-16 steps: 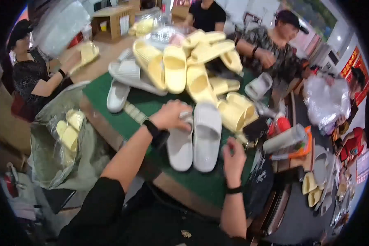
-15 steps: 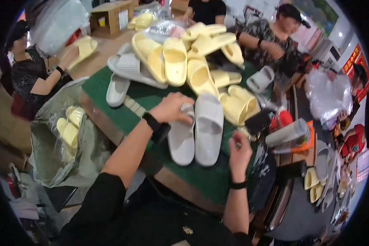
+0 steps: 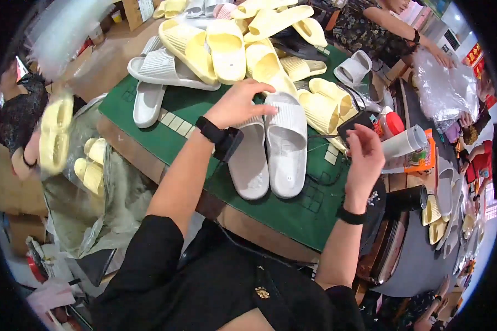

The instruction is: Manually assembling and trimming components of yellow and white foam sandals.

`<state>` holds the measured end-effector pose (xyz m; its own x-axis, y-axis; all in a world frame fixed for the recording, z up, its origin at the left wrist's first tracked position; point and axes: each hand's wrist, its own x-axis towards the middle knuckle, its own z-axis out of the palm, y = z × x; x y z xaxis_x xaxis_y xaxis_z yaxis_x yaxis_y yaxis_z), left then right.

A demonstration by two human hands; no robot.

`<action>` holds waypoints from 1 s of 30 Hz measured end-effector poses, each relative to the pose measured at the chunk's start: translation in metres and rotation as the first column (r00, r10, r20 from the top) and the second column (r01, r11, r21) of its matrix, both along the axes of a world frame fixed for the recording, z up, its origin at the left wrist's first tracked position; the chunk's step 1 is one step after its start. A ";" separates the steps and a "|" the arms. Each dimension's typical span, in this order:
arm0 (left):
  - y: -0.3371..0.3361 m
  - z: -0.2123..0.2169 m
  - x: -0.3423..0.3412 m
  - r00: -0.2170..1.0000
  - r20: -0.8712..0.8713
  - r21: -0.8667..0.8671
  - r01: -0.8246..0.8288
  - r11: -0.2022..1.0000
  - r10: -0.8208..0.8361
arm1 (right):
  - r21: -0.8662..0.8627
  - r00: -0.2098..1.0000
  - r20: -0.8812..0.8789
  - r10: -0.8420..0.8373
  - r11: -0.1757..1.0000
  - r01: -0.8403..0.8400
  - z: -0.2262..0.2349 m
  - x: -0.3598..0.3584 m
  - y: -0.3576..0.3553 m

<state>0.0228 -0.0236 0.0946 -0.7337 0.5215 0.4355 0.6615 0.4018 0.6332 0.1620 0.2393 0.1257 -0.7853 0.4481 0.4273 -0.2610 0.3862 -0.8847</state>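
A pair of pale grey slides lies side by side on the green mat in front of me. My left hand, with a black watch on its wrist, rests on the toe end of the left slide, and its fingers reach across to the right one. My right hand is raised just right of the pair with its fingers loosely curled. Its fingertips are just below a small black device with a cable. Whether it grips anything is unclear.
A heap of yellow slides and two white slides fill the far side of the mat. At left a clear bag holds yellow slides beside a person. At right stand a red-capped bottle, a white cylinder, and another person's hands on clear plastic.
My right hand has lifted from beside the grey pair toward the black device. My left hand stays on the slides. The view has drawn closer to the mat.
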 end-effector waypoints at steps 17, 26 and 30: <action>0.006 -0.027 -0.013 0.961 0.214 0.336 -0.241 0.911 0.175 | 0.429 0.996 0.002 0.084 0.900 -0.077 -0.064 -0.021 -0.048; -0.016 -0.048 -0.023 0.899 0.333 0.031 -0.312 0.950 0.284 | 0.382 0.997 0.044 0.063 0.921 -0.075 -0.040 -0.032 -0.049; -0.012 -0.061 -0.025 0.927 0.244 -0.083 -0.273 0.958 0.286 | 0.405 0.986 0.111 0.122 0.901 -0.157 -0.035 -0.044 -0.051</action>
<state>-0.0021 -0.0352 0.0333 -0.9349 0.2947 0.1979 0.3397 0.5807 0.7399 0.1179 0.1884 0.0902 -0.8664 0.1299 0.4822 -0.2732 0.6850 -0.6754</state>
